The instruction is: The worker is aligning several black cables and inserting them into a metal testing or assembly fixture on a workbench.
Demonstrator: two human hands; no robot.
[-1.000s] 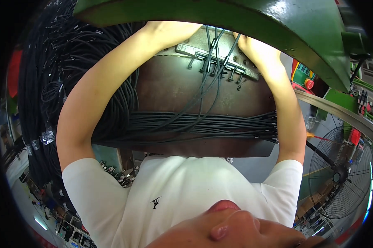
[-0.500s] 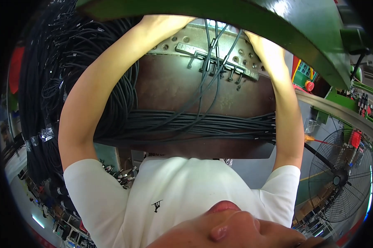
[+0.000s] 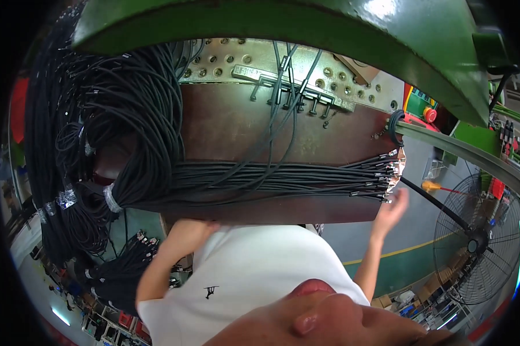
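Black cables [image 3: 306, 175] lie along your counter [image 3: 225, 127], shiny wrap [image 3: 111, 199] encircling them at left. Your right hand [image 3: 391, 209], loosely spread, is just beside their ends; whether your left hand [image 3: 192, 234], at the near edge, grips anything, I cannot tell.

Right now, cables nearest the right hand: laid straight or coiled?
Laid mostly straight: black cables run nearly parallel across the brown tabletop, ends near the right hand.

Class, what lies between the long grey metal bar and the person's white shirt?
In the head view: thin black cables, most bundled sideways, a few crossing loosely, over the flat dark-brown tabletop.
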